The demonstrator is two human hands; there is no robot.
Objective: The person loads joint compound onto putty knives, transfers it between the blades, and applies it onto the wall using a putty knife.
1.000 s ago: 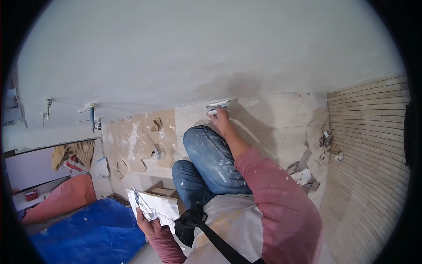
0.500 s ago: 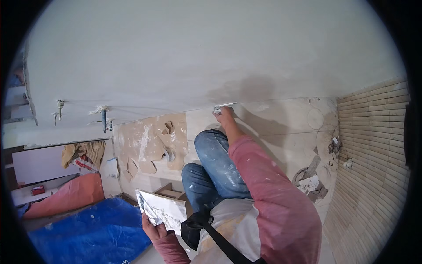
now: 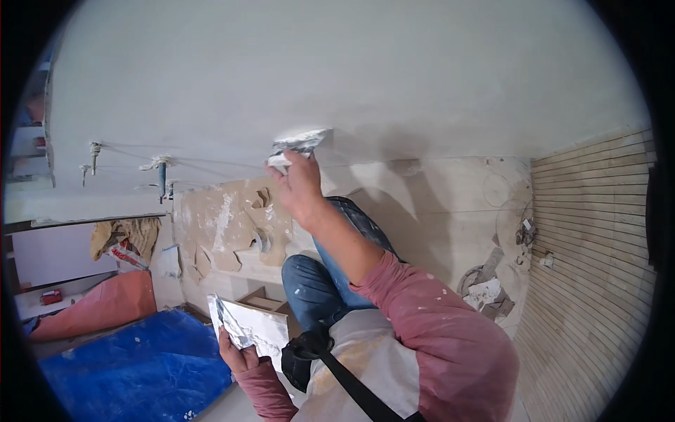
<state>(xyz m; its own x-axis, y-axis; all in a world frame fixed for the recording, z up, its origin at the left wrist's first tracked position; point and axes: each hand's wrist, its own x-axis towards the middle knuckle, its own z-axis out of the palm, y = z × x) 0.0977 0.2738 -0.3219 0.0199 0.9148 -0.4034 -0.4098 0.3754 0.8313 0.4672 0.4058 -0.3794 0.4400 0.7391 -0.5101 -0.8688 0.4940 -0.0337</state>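
My right hand (image 3: pixel 301 179) is closed around a trowel (image 3: pixel 299 146) whose flat blade carries wet white putty. The trowel is at the lower part of the pale plastered wall (image 3: pixel 351 70), its blade tilted up at the right; its handle is hidden in my fingers. At the lower left, my left hand (image 3: pixel 238 354) grips the edge of a flat rectangular putty board (image 3: pixel 271 329). Its top is smeared with white putty, with a shiny strip along the left side. The board is held level beside my left knee.
Pipe stubs (image 3: pixel 162 179) jut from the wall at left. Brown cardboard (image 3: pixel 235 211) with torn scraps lies on the floor. A wooden frame (image 3: pixel 264 300) stands behind the board. A blue tarp (image 3: pixel 140 366) spreads at lower left; rubble (image 3: pixel 485 292) lies near the slatted panel (image 3: pixel 590 246).
My right hand has moved the trowel left and up the wall from near the floor line. White putty now shows on its blade. My left hand still holds the board.
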